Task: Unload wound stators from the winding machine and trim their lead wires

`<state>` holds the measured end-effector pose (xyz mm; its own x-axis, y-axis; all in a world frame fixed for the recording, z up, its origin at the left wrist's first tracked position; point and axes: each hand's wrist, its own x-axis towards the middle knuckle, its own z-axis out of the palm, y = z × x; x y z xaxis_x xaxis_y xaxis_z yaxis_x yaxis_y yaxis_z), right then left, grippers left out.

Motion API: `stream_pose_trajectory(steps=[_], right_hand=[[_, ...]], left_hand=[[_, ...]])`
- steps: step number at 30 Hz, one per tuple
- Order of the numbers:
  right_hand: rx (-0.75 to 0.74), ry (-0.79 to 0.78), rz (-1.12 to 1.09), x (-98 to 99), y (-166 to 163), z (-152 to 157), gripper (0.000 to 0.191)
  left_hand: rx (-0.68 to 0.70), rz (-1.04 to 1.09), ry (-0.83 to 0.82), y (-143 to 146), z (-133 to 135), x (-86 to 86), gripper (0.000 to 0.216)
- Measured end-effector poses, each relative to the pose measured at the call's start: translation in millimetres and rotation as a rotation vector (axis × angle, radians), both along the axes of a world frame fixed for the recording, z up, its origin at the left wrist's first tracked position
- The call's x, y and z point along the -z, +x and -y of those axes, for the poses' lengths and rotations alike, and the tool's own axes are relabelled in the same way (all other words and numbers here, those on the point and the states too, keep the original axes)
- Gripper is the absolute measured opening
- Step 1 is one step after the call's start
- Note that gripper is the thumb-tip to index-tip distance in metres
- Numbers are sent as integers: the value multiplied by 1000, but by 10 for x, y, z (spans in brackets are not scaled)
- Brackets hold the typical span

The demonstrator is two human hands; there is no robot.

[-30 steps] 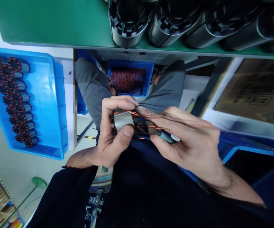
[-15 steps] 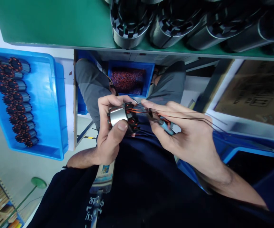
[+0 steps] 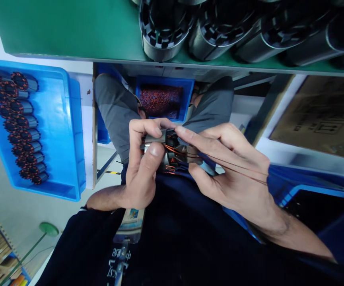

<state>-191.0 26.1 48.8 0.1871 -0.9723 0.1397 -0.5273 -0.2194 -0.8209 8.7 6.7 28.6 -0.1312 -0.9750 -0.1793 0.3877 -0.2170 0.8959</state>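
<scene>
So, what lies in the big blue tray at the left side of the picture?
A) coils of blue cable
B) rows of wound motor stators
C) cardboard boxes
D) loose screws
B: the blue tray holds two rows of small grey cylinders with copper windings at their ends, the wound stators, lined up along its left part.

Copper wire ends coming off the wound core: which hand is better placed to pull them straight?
Probably the right hand. Its fingers already pinch the copper wire ends, which trail across its palm. The left hand has its grip wrapped round the wound core, steadying it.
</scene>
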Motion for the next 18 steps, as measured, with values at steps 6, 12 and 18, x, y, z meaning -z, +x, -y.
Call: stream_pose_trajectory(steps=[6, 12, 18], right_hand=[[13, 18, 29, -48, 30, 0, 68], [9, -26, 43, -38, 52, 2, 72], [14, 32, 57, -25, 66, 6, 61]], left_hand=[[4, 77, -30, 1, -11, -47, 18], [2, 117, -24, -5, -5, -53, 20], [-6, -60, 106, -41, 52, -49, 17]])
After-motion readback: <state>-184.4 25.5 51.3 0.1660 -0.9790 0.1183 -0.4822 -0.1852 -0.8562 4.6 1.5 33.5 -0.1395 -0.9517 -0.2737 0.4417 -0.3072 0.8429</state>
